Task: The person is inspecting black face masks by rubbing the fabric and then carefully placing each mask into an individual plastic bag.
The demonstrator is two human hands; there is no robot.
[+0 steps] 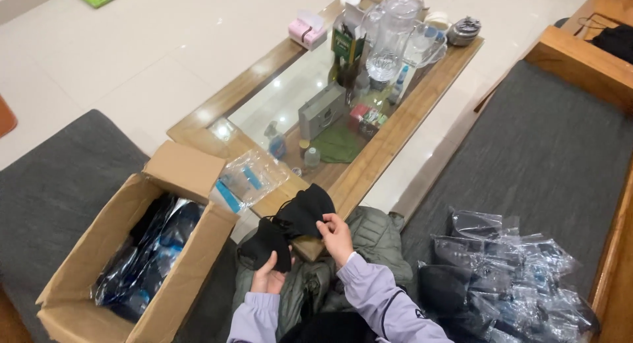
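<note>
Left hand [269, 277] grip pinches one soft black fabric face mask [265, 247]; right hand [336, 236] grip pinches another [304, 210] at its 11 o'clock, above the lap. Ear loops look tangled; pulling apart could snag. Open cardboard box [119, 250] sits at 9 o'clock.

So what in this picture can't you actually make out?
- Cardboard box: its contents are only dark shapes under shiny plastic, and the bottom edge of the head view cuts it off.
- Left hand: its fingertips are hidden behind a black mask.
- Right hand: it pinches a second black mask, covering that mask's edge.
- Pile of clear bags: glare hides what is inside.
- Small items under the glass tabletop: too small to identify.
</note>
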